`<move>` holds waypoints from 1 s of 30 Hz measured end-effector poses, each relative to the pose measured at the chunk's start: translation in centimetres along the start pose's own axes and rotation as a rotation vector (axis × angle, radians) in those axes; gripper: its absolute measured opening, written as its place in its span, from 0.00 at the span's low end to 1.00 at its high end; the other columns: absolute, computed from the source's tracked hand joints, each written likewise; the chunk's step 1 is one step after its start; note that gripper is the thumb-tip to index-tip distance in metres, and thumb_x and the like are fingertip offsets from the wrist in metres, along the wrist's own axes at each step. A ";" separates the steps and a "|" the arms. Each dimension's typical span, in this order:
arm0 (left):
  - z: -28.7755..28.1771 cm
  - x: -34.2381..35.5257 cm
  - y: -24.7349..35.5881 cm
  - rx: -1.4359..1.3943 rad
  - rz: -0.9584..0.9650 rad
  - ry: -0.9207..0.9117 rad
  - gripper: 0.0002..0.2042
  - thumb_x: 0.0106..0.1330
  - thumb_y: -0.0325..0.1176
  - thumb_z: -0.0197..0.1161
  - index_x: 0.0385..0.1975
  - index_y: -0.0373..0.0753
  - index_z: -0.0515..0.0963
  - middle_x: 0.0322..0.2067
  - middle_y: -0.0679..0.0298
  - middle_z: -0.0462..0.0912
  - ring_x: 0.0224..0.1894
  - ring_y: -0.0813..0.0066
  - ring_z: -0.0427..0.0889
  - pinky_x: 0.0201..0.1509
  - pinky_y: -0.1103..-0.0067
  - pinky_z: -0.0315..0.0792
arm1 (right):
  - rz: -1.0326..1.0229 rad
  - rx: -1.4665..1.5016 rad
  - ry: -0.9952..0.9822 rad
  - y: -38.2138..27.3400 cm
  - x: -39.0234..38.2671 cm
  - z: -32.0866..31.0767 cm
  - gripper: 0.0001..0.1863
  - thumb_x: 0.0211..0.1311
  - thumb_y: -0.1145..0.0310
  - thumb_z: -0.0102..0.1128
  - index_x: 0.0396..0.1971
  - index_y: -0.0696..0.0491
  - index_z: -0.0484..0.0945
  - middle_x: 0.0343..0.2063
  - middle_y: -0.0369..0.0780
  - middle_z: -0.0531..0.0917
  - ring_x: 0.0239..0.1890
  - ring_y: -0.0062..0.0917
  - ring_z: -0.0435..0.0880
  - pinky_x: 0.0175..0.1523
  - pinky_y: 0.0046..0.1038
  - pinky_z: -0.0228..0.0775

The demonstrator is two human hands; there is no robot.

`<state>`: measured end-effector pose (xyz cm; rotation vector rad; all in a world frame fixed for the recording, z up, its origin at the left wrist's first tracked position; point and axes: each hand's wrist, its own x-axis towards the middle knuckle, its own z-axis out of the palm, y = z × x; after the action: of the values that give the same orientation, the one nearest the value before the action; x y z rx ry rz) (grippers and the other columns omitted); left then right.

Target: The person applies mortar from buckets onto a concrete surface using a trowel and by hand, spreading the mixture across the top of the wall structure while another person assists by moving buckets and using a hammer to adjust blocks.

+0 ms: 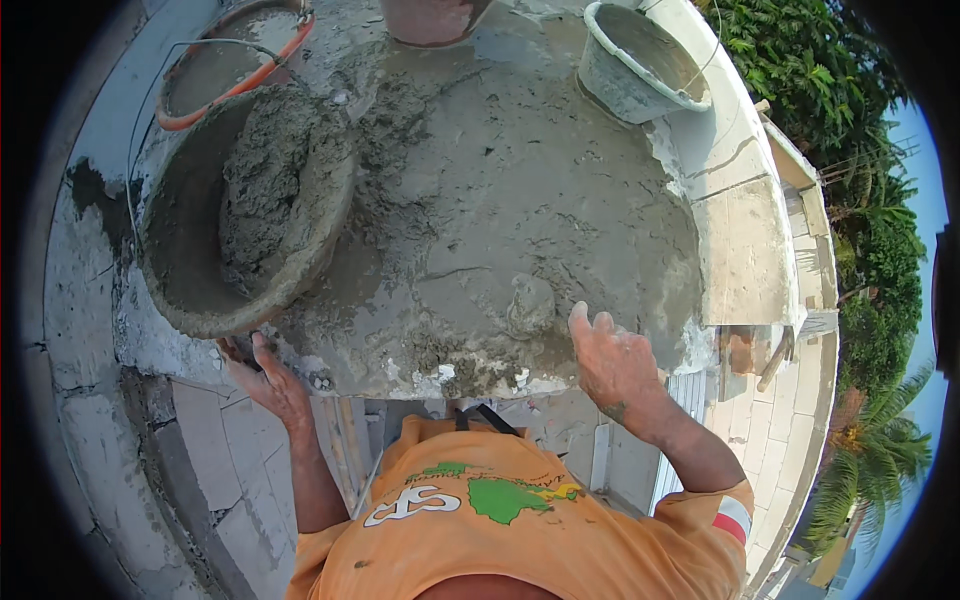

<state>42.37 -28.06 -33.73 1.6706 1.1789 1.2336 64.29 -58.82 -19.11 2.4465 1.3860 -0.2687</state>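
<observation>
A large mortar-caked bucket (pixel 335 215) stands tilted at the left of a grey slab, with a heap of wet mortar (pixel 265 185) against its inner right side. My left hand (pixel 272 385) is at the bucket's near rim, thumb up against it and fingers reaching beneath; the rim hides part of the fingertips. Over the slab's near edge, my right hand (pixel 618 368) holds nothing, its fingers loosely bent and apart. Just left of those fingertips lies a rounded mortar lump (pixel 530 305). Wet mortar (pixel 540 190) covers the slab's top.
An orange-rimmed bucket (pixel 180 122) with a wire handle sits at the far left. Another grey bucket (pixel 620 85) stands at the far right, and a reddish container (pixel 435 25) at the back. A pale wall ledge (pixel 745 250) runs along the right, with trees (pixel 870 250) beyond.
</observation>
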 end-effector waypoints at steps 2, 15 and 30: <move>-0.1 -0.1 0.3 0.071 -0.008 0.016 0.31 0.72 0.39 0.55 0.67 0.23 0.56 0.67 0.44 0.60 0.69 0.56 0.60 0.72 0.68 0.52 | 0.130 0.063 0.057 2.3 -1.1 1.0 0.29 0.52 0.75 0.59 0.56 0.65 0.67 0.30 0.45 0.77 0.28 0.38 0.85 0.28 0.33 0.76; -1.7 1.5 1.6 -0.240 -0.126 0.059 0.34 0.70 0.42 0.55 0.68 0.24 0.55 0.69 0.43 0.56 0.73 0.52 0.54 0.75 0.64 0.47 | 0.330 0.465 0.122 4.7 2.5 -2.7 0.30 0.48 0.69 0.72 0.52 0.57 0.70 0.37 0.49 0.82 0.41 0.48 0.83 0.45 0.43 0.74; -1.9 21.3 9.1 -0.764 -0.549 -0.613 0.20 0.58 0.41 0.69 0.44 0.33 0.79 0.41 0.54 0.83 0.39 0.65 0.83 0.47 0.67 0.78 | 0.038 0.926 0.301 3.0 5.1 -3.6 0.14 0.53 0.71 0.70 0.37 0.57 0.74 0.26 0.39 0.73 0.30 0.28 0.68 0.39 0.29 0.65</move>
<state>45.26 -10.58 -18.73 0.9364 0.5927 0.6162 69.55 -54.91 -16.85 3.3641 1.5601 -0.6815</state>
